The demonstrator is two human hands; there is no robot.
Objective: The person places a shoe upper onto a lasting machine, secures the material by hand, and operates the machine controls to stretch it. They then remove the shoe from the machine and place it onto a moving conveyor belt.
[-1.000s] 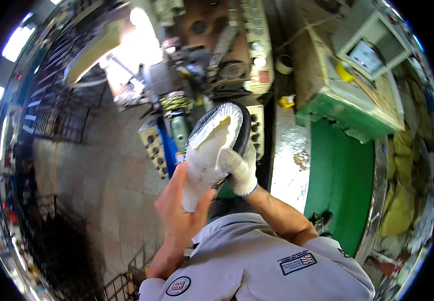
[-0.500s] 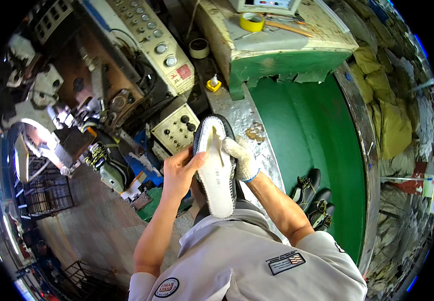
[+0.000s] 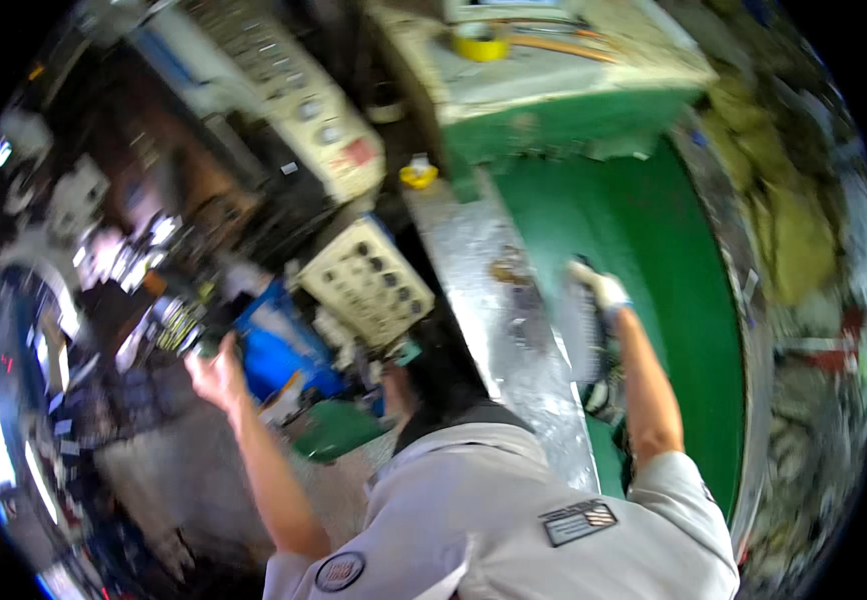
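My bare left hand point(image 3: 217, 374) is closed at the near end of a dark shoe with yellow-and-black laces point(image 3: 179, 325), which sits at the machine on the left. Blur hides the exact grip of the fingers. On the other side, my right hand point(image 3: 605, 288), in a pale work glove, grips the top end of another shoe upper point(image 3: 581, 335). That upper hangs over the green surface point(image 3: 673, 370), with its pale underside toward the bench edge, smeared by motion.
A control box with knobs point(image 3: 366, 283) stands ahead of me, beside a blue part point(image 3: 288, 345). A metal ledge point(image 3: 513, 310) runs between me and the green surface. Yellow tape point(image 3: 480, 43) lies on the far bench. Olive-coloured sacks point(image 3: 778, 220) are piled at the right.
Both hands have parted from in front of me. My right hand has carried the shoe upper right, over the green surface; my left has moved left to the shoe at the machine.
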